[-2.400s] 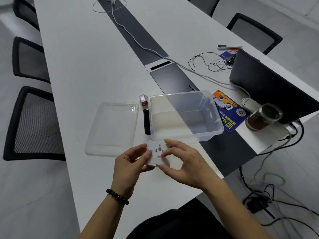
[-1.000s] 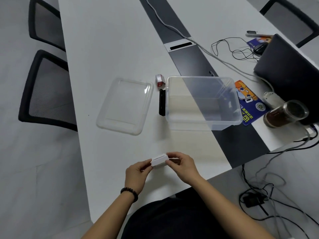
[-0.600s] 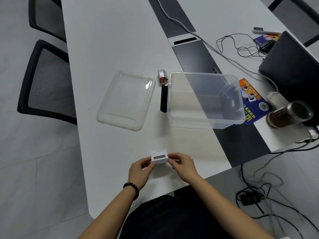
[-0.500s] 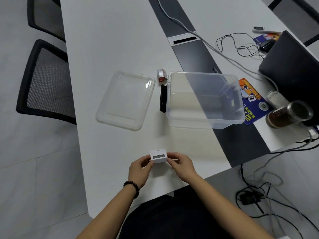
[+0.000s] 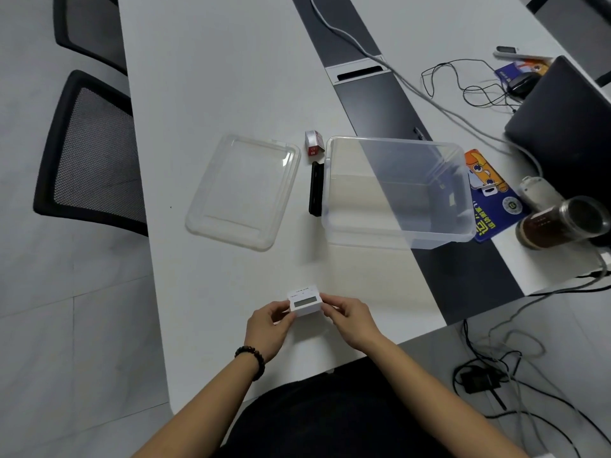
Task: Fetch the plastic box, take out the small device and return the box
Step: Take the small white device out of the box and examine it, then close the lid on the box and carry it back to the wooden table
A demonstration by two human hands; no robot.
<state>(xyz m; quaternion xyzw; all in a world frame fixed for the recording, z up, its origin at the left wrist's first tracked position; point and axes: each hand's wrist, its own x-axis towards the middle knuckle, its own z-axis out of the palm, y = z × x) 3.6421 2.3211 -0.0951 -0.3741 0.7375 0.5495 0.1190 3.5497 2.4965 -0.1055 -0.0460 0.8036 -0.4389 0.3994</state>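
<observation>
Long white table (image 5: 211,81) w/ black strip, mesh chairs (image 5: 92,153), grey tile floor (image 5: 66,342)

The tiny print along the top of the small device (image 5: 305,302) is way too small to read, and its grey screen looks blank, though maybe that's just the resolution. The fingertips of the left hand (image 5: 269,327) and right hand (image 5: 351,317) cover its side edges. The laptop (image 5: 568,133) is cut off by the right edge. The label on the little red and white box (image 5: 314,143) is unreadable.
</observation>
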